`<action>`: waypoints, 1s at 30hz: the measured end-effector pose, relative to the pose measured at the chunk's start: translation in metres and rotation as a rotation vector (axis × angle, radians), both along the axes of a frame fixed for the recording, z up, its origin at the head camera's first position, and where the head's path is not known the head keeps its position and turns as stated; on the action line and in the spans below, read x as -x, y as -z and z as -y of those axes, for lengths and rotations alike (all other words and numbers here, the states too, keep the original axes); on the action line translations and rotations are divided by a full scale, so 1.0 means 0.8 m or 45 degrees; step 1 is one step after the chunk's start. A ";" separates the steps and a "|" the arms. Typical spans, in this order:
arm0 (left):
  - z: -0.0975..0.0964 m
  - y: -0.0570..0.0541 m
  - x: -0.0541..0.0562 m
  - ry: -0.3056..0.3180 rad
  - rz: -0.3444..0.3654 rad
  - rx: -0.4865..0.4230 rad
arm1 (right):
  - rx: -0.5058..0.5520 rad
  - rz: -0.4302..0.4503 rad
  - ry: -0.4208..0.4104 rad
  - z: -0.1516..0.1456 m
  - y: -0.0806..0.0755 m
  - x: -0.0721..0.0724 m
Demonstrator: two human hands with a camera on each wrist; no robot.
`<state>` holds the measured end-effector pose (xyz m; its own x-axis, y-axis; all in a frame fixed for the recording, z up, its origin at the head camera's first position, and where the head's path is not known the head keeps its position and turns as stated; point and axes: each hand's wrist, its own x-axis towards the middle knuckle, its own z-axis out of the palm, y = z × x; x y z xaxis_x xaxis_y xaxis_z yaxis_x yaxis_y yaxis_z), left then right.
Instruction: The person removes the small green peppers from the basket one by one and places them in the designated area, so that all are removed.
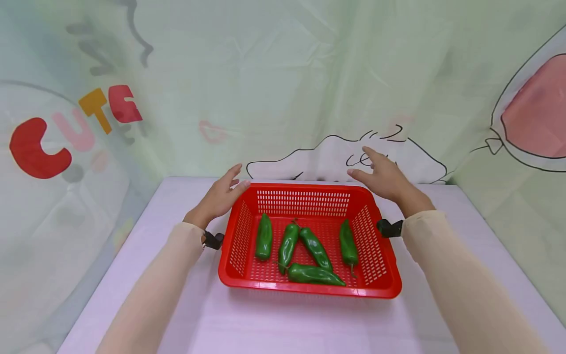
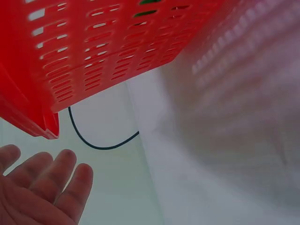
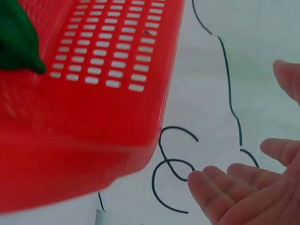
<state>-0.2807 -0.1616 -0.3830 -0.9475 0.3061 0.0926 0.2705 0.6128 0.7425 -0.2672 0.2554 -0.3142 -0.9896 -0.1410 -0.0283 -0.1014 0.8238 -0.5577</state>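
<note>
The head view takes in the red basket [image 1: 309,290] on the pale table [image 1: 283,324], with a pale green backdrop [image 1: 287,73] rising along the far side. Coloured letters [image 1: 41,155] mark it at left, a pink balloon [image 1: 539,108] at right, and black line drawings [image 1: 376,160] show beyond the far rim. In the basket lie five green peppers [image 1: 289,248]: one left, two slanting in the middle, one crosswise on the near side, one right. My left hand [image 1: 219,196] is at the far left corner, fingers loosely extended; my right hand [image 1: 389,179] is past the far right corner, thumb and fingers spread. The right wrist's black device [image 1: 389,228] covers a bit of the right rim.

From the head I cannot tell whether my left thumb touches the rim; the left wrist view shows a gap between the fingertips there and the basket. That view also catches green through the slots and a shadow on the table. The right wrist view shows my right fingers well apart from the basket.
</note>
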 end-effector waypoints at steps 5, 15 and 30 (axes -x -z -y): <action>0.003 0.012 -0.005 -0.041 0.052 -0.063 | 0.089 -0.001 -0.005 0.013 0.000 -0.006; 0.002 0.022 -0.023 -0.052 0.218 -0.190 | 0.254 0.006 -0.060 0.041 0.003 -0.024; -0.003 0.038 -0.045 -0.044 0.331 -0.390 | 0.439 0.305 -0.192 0.082 0.031 -0.038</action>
<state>-0.2447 -0.1589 -0.4131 -0.9607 0.2688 -0.0696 0.0326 0.3581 0.9331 -0.2368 0.1894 -0.3388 -0.9283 -0.3249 -0.1806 -0.0405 0.5714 -0.8197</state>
